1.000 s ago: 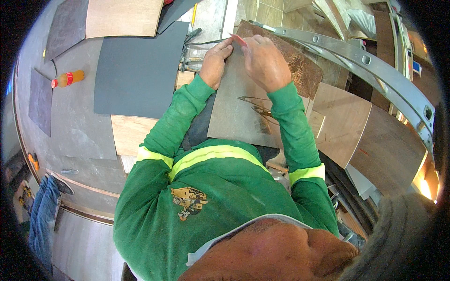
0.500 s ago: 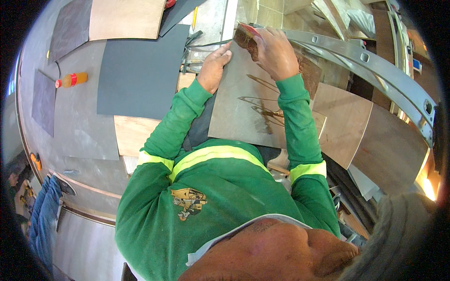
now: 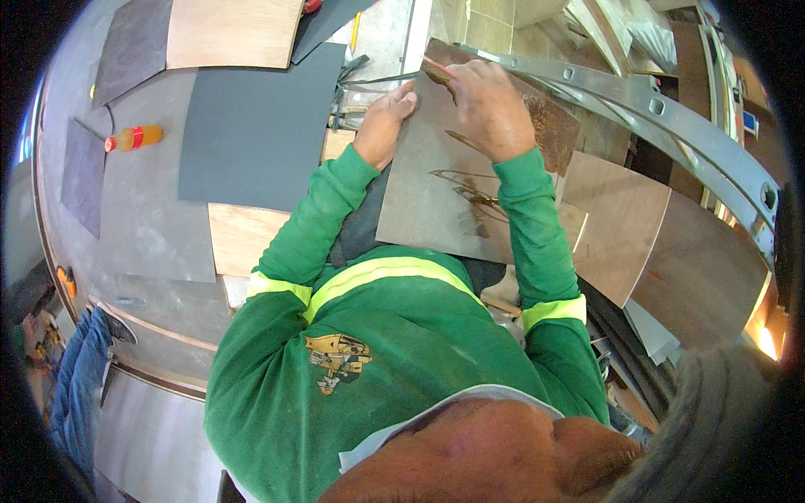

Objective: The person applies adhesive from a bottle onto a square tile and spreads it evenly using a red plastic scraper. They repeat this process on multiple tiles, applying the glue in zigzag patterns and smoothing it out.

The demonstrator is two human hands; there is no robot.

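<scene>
A grey-brown rectangular sheet (image 3: 423,180) lies slanted in front of my body. Its far and right part is coated with wet brown glue (image 3: 549,121), and looping trails of glue run across the middle. My left hand (image 3: 384,126) grips the sheet's left edge near the far corner, with some fingers hidden. In my right hand (image 3: 493,113) is a thin, flat, reddish spreader (image 3: 438,67), held over the far-left corner where brown glue shows beneath it. Fingers cover most of the spreader.
A dark grey sheet (image 3: 260,126) and a light wood panel (image 3: 231,42) lie left. An orange drink bottle (image 3: 134,138) rests on its side. A curved metal rail (image 3: 629,92) arcs right, beyond more wood panels (image 3: 616,218). Someone's jean-clad legs (image 3: 80,369) show at lower left.
My right hand has moved slightly toward me and right with the spreader, which now lies flatter. More of the coated right side shows. My left hand keeps its grip on the sheet.
</scene>
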